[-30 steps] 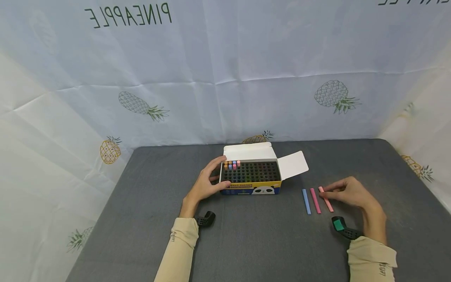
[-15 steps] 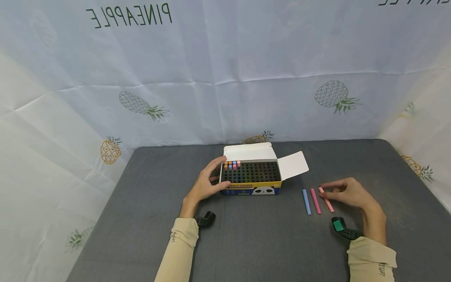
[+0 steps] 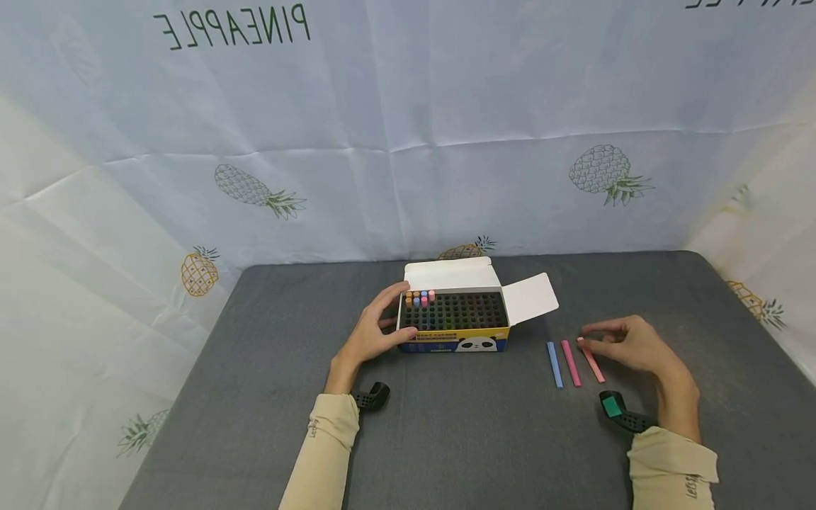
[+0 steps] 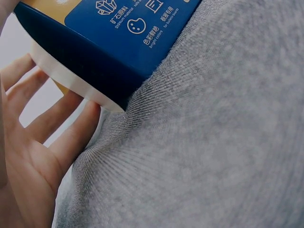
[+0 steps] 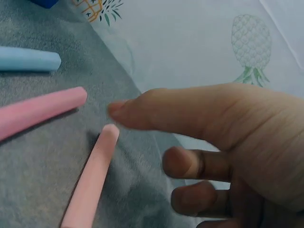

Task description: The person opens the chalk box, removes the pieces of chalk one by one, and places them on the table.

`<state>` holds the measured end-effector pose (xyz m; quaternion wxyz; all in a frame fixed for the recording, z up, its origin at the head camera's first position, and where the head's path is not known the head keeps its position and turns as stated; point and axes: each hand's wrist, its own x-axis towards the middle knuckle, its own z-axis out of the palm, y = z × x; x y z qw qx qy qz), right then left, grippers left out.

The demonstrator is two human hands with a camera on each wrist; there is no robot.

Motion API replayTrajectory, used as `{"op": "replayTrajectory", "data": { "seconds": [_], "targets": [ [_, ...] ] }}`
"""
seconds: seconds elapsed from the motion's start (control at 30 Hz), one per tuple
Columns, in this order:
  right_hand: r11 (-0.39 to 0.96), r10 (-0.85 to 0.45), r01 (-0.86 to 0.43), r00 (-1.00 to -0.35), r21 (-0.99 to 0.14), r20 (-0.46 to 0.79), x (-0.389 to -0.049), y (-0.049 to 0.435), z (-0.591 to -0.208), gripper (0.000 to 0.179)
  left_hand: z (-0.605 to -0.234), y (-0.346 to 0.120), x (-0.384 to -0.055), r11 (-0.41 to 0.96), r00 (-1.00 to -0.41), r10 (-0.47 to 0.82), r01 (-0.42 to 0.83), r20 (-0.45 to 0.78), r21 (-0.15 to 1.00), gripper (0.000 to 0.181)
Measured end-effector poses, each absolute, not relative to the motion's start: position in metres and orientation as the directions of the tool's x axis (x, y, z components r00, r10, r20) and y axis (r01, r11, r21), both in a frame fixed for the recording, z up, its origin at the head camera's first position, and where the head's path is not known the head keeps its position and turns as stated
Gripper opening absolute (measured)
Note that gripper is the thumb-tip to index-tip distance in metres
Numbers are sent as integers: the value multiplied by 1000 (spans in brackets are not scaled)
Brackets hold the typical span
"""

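Observation:
My left hand [image 3: 371, 329] grips the left end of an open chalk box [image 3: 452, 342], thumb at the front corner and index finger at the back corner. Up close in the left wrist view, its fingers [image 4: 71, 137] touch a pale flap at the box's end. Several chalk sticks [image 3: 421, 298] stand in the tray's left holes. My right hand [image 3: 637, 347] hovers at the far end of a light pink chalk [image 5: 92, 175] that lies on the table. The right wrist view shows a digit just above that tip, not closed on it. Beside it lie a darker pink chalk [image 3: 570, 363] and a blue chalk [image 3: 554, 365].
The box's white lid [image 3: 449, 275] stands up behind it, and a white side flap [image 3: 530, 297] sticks out to the right. Under everything is a dark grey tabletop [image 3: 459, 439]. A pineapple-print curtain [image 3: 408, 198] hangs along the back edge.
The right hand has lifted slightly, its fingers spreading a little from the light pink chalk's end. The left hand and box have stayed put.

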<state>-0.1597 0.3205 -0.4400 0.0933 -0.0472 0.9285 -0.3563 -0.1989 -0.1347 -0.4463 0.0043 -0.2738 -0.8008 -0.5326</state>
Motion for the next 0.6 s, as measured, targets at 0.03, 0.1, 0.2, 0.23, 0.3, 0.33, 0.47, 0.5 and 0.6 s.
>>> {"op": "replayTrajectory", "data": {
  "seconds": [0.03, 0.1, 0.2, 0.23, 0.3, 0.33, 0.47, 0.5, 0.6],
  "targets": [
    [736, -146, -27, -982, -677, -120, -159, 320, -439, 46, -446, -135, -199, 282, -850, 434, 444, 300, 851, 74],
    [726, -131, -50, -989, -686, -67, -159, 319, -436, 45, -446, -135, -198, 279, -848, 435, 447, 303, 850, 74],
    [705, -102, -78, -995, -705, 8, -158, 318, -432, 43, -445, -135, -199, 276, -846, 436, 450, 307, 849, 74],
    [701, -93, -88, -995, -708, 32, -158, 317, -432, 43, -446, -135, -199, 278, -846, 436, 450, 306, 849, 74],
    [684, -72, -99, -995, -723, 68, -157, 317, -430, 42, -446, -135, -200, 280, -846, 436, 451, 306, 848, 73],
    [674, -63, -103, -995, -732, 82, -157, 316, -429, 43, -449, -135, -202, 281, -847, 437, 449, 304, 848, 73],
    [617, -30, -136, -988, -775, 150, -156, 313, -424, 37, -464, -137, -211, 293, -851, 435, 444, 295, 847, 75],
    [600, -21, -141, -987, -788, 162, -156, 312, -422, 32, -468, -138, -213, 295, -852, 434, 443, 294, 847, 76],
    [546, 12, -147, -983, -825, 183, -155, 308, -416, 25, -477, -139, -218, 298, -853, 429, 444, 297, 845, 78]
  ]
}}
